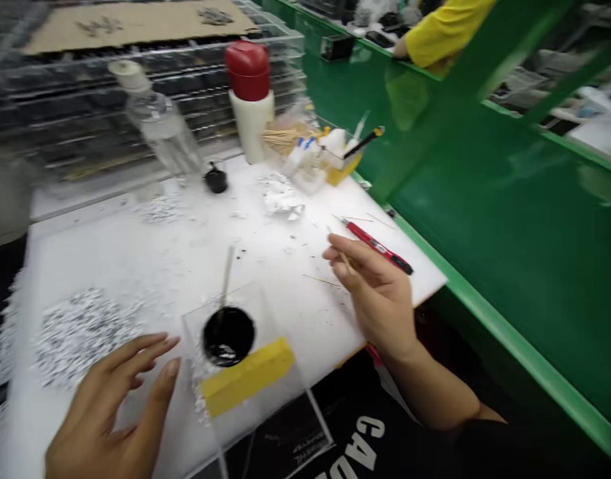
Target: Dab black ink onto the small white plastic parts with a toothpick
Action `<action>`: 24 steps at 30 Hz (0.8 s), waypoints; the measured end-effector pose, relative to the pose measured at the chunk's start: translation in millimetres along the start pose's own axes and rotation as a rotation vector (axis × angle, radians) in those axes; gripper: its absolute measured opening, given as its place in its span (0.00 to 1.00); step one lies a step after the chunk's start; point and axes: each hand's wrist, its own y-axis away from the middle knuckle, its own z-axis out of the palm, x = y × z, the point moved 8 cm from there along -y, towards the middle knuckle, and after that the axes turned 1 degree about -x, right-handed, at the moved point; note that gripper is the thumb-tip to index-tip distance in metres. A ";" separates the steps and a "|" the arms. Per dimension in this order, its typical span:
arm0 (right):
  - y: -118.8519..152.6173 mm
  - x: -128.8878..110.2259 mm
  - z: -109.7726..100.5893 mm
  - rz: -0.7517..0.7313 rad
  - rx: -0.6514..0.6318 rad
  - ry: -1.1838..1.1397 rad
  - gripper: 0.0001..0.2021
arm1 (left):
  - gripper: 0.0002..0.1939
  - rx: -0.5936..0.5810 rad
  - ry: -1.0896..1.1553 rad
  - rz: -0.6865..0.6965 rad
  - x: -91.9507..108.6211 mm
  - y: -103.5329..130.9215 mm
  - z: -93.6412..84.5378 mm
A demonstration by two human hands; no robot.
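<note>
My left hand (118,406) hovers at the lower left, fingers apart and nothing in them. Just beyond it lies a heap of small white pieces (86,332). My right hand (375,286) pinches a thin wooden stick (346,261) between thumb and fingers. Between the hands, a clear plastic sheet (265,306) carries a round pool or dish of glossy black liquid (229,337); which one I cannot tell. A pale stick (227,276) stands tilted in the black. Across the sheet runs a yellow strip (248,377). Beside my right hand is a red utility knife (377,246).
At the back stand a clear bottle (160,126), a white container with a red cap (250,100), a small black pot (216,178) and a box of sticks (290,140). Stacked clear trays (185,80) rise behind. A green surface (485,199) borders the right; a yellow sleeve (447,30) shows beyond.
</note>
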 end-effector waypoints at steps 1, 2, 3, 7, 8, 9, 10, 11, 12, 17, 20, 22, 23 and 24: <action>0.4 0.0 0.2 -0.009 0.014 0.001 0.16 | 0.14 0.030 -0.046 -0.022 7.0 0.1 -2.7; 1.0 -0.4 0.0 -0.027 0.039 0.001 0.13 | 0.14 0.037 -0.050 -0.044 11.2 -0.6 -2.1; 1.8 -0.7 0.3 -0.047 0.065 0.005 0.11 | 0.14 0.046 -0.012 -0.072 11.6 -1.7 -1.0; 6.8 -8.0 0.3 -0.210 0.250 0.046 0.07 | 0.13 0.124 0.073 -0.169 -7.1 -3.1 -3.7; 8.7 -10.7 0.5 -0.262 0.300 0.056 0.06 | 0.13 0.131 0.081 -0.179 -11.1 -2.5 -5.1; 10.7 -12.9 0.7 -0.309 0.343 0.066 0.05 | 0.12 0.127 0.092 -0.183 -13.1 -2.0 -5.8; 12.4 -14.4 0.9 -0.347 0.376 0.076 0.04 | 0.11 0.112 0.105 -0.179 -12.9 -2.0 -6.1; 13.7 -15.2 0.8 -0.376 0.401 0.087 0.03 | 0.10 0.094 0.118 -0.174 -11.3 -2.4 -6.1; 14.4 -15.4 0.7 -0.396 0.412 0.100 0.04 | 0.09 0.072 0.130 -0.169 -8.9 -3.2 -5.9; 16.0 -13.7 -0.7 -0.435 0.385 0.171 0.03 | 0.08 -0.020 0.170 -0.181 -1.9 -7.2 -5.2; 19.2 -15.0 -0.4 -0.474 0.381 0.205 0.04 | 0.07 -0.087 0.183 -0.202 -4.3 -6.2 -1.8; 19.9 -14.7 0.4 -0.470 0.366 0.214 0.04 | 0.06 -0.126 0.187 -0.216 -5.8 -4.6 1.1; 19.8 -14.4 0.8 -0.461 0.355 0.219 0.03 | 0.06 -0.140 0.190 -0.222 -6.3 -4.0 2.2; 19.5 -14.1 0.9 -0.448 0.345 0.225 0.03 | 0.07 -0.150 0.192 -0.227 -6.7 -3.5 3.2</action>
